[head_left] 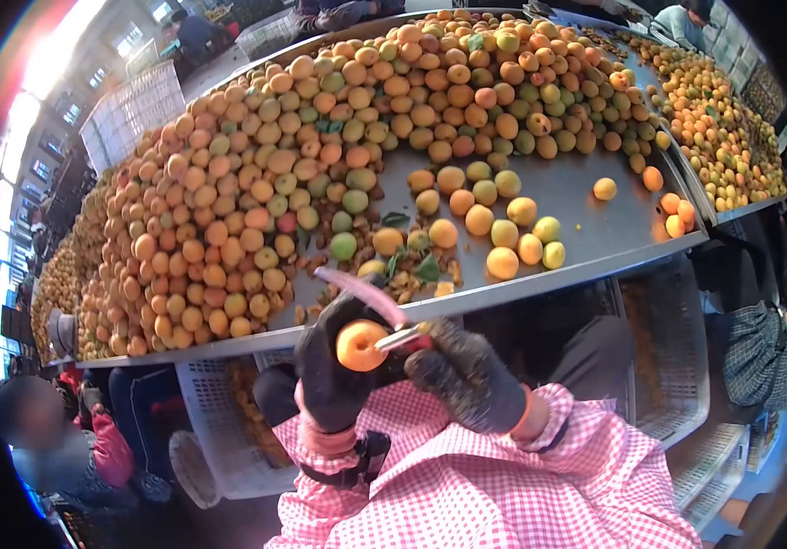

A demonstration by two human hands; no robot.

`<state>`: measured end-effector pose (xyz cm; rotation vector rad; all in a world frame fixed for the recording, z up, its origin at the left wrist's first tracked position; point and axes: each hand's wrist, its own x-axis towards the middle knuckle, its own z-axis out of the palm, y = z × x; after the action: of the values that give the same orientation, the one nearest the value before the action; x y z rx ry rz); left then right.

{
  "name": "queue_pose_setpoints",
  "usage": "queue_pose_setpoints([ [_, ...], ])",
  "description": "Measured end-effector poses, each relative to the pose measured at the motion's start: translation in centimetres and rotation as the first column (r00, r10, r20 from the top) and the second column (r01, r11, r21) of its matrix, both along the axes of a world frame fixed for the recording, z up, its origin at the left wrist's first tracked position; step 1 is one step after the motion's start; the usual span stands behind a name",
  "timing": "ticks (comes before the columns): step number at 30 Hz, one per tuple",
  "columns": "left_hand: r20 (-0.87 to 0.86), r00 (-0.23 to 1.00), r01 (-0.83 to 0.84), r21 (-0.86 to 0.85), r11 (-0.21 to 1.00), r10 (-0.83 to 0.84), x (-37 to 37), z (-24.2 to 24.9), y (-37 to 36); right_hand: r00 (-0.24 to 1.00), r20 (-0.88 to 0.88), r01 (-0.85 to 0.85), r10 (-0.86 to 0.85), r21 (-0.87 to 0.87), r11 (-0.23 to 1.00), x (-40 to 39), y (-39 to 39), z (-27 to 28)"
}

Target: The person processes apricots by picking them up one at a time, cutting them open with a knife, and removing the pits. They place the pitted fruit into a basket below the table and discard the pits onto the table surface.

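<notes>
My left hand (339, 366), in a dark glove, holds an orange apricot (362, 345) that has a dark hollow at its top. In my gloved right hand (468, 373) is a small knife (401, 339), its metal tip touching or very close to the apricot's right side. A pink strip (364, 295) slants above the fruit, beside both hands; what it is attached to is unclear. Just beyond my hands, leaves (426, 268) and cut apricot pieces lie at the edge of the metal table (554, 194).
Whole apricots (229, 201) are heaped across the table, and a second heap (714, 119) lies at the right. White crates (215, 416) stand beneath the table edge. One person (55, 439) sits at the left, another (769, 339) at the right. More people are at the far side.
</notes>
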<state>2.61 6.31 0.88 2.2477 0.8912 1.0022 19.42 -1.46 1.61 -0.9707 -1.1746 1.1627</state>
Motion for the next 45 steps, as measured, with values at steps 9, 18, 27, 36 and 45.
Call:
queue_pose_setpoints([
  [9,0.568,0.742,0.115,-0.632,0.766,0.358,0.3,-1.1,-4.6,0.761,0.543,0.287,-0.354,0.209,0.935,-4.2,-4.9,0.5],
  [18,0.797,0.551,0.454,-0.534,0.713,0.245,-2.4,-2.7,-6.2,0.567,0.742,0.208,-0.358,0.292,0.934,-6.0,-6.2,1.5],
  [27,0.534,0.808,-0.138,-0.243,0.96,0.251,-2.4,-1.3,-5.5,0.435,0.819,0.228,-0.373,0.301,0.926,-7.1,-5.7,1.0],
  [36,0.513,0.828,-0.178,-0.142,0.974,0.226,-3.5,-5.3,-3.0,0.859,-0.117,-0.511,0.499,-0.129,0.85,-3.0,-2.5,0.1],
  [45,0.647,0.583,0.229,-0.711,0.665,0.492,1.6,1.9,-5.4,0.799,0.533,0.2,-0.277,0.199,0.959,-3.3,-6.9,-1.3],
])
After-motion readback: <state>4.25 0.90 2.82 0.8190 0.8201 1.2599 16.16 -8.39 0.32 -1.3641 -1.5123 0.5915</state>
